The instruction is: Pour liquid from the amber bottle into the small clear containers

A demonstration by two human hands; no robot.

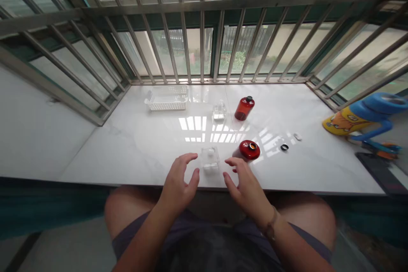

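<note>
A small clear plastic container [210, 159] with white contents stands near the front edge of the white marble sill [134, 144]. My left hand [180, 182] hovers just left of it, fingers spread and curved, holding nothing. My right hand [244, 185] hovers just right of it, also open with fingers apart. An uncapped red bottle [249, 149] stands right beside my right hand's fingertips. Farther back are a second, capped red bottle [244, 108] and another small clear container [219, 111].
A white slotted basket [166, 98] sits at the back left. A black ring-shaped cap [284, 147] and a small white piece [297, 137] lie to the right. A yellow and blue toy [363, 119] lies at the far right. Metal window bars [204, 38] enclose the sill.
</note>
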